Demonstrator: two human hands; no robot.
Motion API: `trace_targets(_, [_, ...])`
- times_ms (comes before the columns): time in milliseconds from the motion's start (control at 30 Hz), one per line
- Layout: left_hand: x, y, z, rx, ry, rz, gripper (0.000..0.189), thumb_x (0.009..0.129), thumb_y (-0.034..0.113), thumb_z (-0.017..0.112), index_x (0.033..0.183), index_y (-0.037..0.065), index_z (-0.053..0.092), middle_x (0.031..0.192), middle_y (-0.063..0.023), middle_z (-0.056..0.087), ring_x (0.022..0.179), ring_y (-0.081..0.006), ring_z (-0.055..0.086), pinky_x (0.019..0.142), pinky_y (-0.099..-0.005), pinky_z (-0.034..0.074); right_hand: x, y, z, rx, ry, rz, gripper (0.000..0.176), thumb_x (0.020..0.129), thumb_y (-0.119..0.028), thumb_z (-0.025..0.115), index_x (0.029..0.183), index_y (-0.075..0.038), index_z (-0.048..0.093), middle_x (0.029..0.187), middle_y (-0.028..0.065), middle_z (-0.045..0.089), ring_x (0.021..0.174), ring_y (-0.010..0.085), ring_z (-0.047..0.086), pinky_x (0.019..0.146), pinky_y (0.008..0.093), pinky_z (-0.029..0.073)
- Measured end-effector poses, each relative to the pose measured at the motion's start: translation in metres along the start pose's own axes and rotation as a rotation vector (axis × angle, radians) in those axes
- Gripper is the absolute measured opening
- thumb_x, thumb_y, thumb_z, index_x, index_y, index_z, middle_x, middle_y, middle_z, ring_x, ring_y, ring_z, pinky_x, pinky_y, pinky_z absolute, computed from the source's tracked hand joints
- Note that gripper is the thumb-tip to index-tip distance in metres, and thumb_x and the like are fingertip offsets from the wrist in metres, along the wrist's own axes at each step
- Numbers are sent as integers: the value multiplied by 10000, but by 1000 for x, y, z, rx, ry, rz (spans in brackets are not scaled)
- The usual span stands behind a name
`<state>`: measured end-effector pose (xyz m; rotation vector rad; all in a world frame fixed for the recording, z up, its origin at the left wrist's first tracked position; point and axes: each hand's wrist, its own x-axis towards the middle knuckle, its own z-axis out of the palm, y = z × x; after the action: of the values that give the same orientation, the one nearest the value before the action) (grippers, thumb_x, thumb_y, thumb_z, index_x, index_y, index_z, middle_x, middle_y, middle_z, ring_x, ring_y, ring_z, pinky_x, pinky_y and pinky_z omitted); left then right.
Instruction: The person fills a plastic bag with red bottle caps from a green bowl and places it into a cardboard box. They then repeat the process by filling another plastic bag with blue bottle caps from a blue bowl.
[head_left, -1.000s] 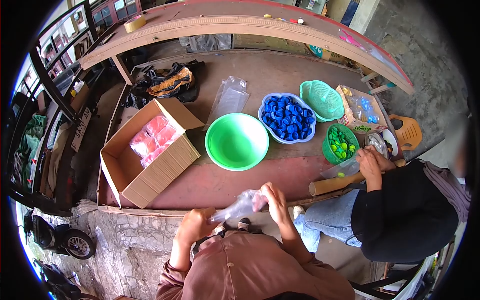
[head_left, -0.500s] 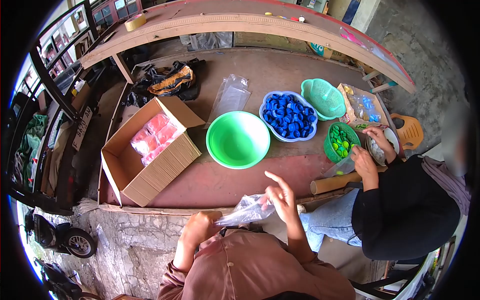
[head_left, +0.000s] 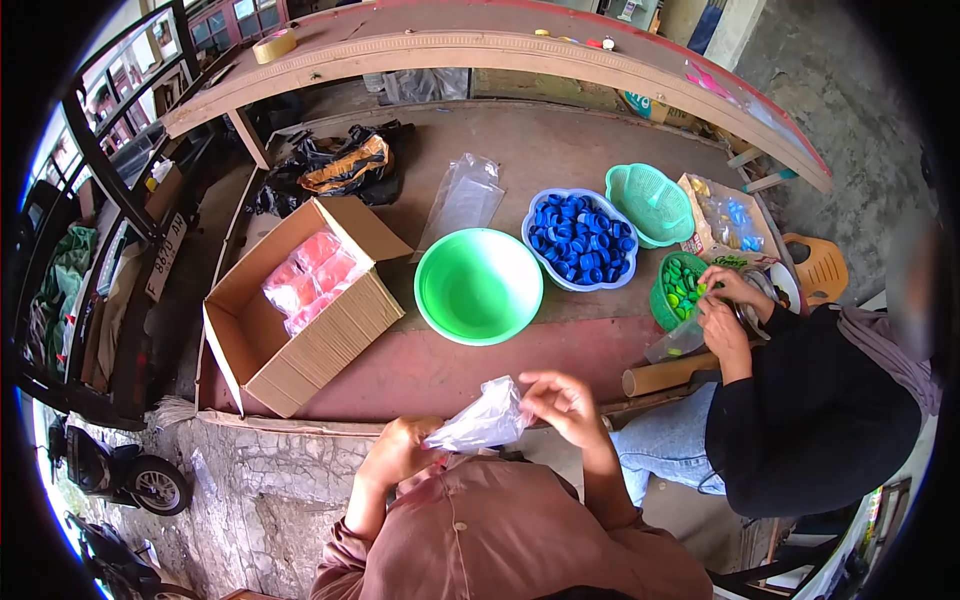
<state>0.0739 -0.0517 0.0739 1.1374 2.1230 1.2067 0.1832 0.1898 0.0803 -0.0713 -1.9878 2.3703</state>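
In front of my brown shirt, my left hand (head_left: 398,455) is closed around the lower end of a clear plastic bag (head_left: 482,418). The bag is puffed out and tilts up to the right. My right hand (head_left: 565,407) has its thumb and forefinger at the bag's upper right edge, seemingly pinching it. Just beyond the hands stands a green bowl (head_left: 480,335) with nothing visible inside. To its left is an open cardboard box (head_left: 325,355) holding packs of pink items (head_left: 312,275). A basin (head_left: 630,262) of blue caps (head_left: 578,235) stands at the right.
A co-worker in black (head_left: 810,420) handles small green pieces over a green basket (head_left: 664,310). Behind are a turquoise basket (head_left: 648,205) and a carton (head_left: 735,215). Flat plastic bags (head_left: 468,195) and a black plastic bundle (head_left: 350,165) lie farther back. A raised shelf (head_left: 450,42) crosses the far side.
My right forefinger, raised before, has come down to the bag's edge. The bag has tipped upward and puffed out more. The co-worker's hands have moved closer together.
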Motion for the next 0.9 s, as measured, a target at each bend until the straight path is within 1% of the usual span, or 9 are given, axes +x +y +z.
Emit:
trace_targets(33, [2,-1,-1,21,-11,-26,258,571,21,669,824,29,621,726,-130,602,689,-314,583,609,-361,469,4,-4,1,24,26,-159,416,854,-60,542,1244,-23,403,993,107,558,771,137,585,663,259,506])
trace_targets(67, [5,-1,-2,22,-11,-25,258,571,21,669,824,29,621,726,-130,602,689,-314,583,609,-361,469,7,-13,2,23,26,-160,416,854,-60,542,1244,-23,403,993,107,558,771,137,585,663,259,506])
trace_targets(133, [11,-2,-5,116,-27,4,252,565,26,670,809,28,606,717,-118,594,680,-317,578,603,-370,469,11,-29,4,134,42,94,372,854,-53,539,1209,-9,436,943,88,567,749,122,584,643,248,508])
trace_targets(200, [18,-3,-5,169,3,82,238,567,27,679,790,27,598,728,-118,601,684,-307,586,601,-364,473,14,-24,0,-114,-63,42,371,841,-64,566,1192,-16,454,956,87,553,777,117,587,634,226,509])
trace_targets(367, [35,-8,-5,276,141,289,257,556,60,704,780,25,583,758,-119,610,708,-307,594,612,-366,483,26,-28,1,-92,74,21,420,790,-31,618,1181,-18,465,955,73,577,801,126,601,697,244,506])
trace_targets(467, [41,-8,-4,352,132,397,218,575,55,677,766,44,571,707,-88,583,693,-286,582,613,-363,475,27,-12,-6,-177,-123,81,279,775,-1,623,1047,5,562,898,61,620,799,109,599,718,252,500])
trace_targets(633, [35,-5,-12,282,98,226,219,575,67,673,762,44,562,719,-81,576,689,-285,581,613,-364,474,22,-21,-24,-153,139,24,155,721,15,672,835,-1,568,742,33,610,659,64,590,574,194,475])
trace_targets(800, [30,-9,-13,343,121,276,216,575,78,673,758,49,561,709,-77,564,672,-274,571,598,-356,465,11,-32,-23,-231,149,61,237,679,32,704,851,-19,549,710,32,596,640,70,589,567,195,477])
trace_targets(900, [26,-9,-13,404,148,355,218,572,91,677,752,52,560,691,-75,553,660,-265,561,592,-349,458,3,-36,-18,-7,276,-57,233,692,65,673,868,-7,538,702,63,602,614,113,597,549,223,495])
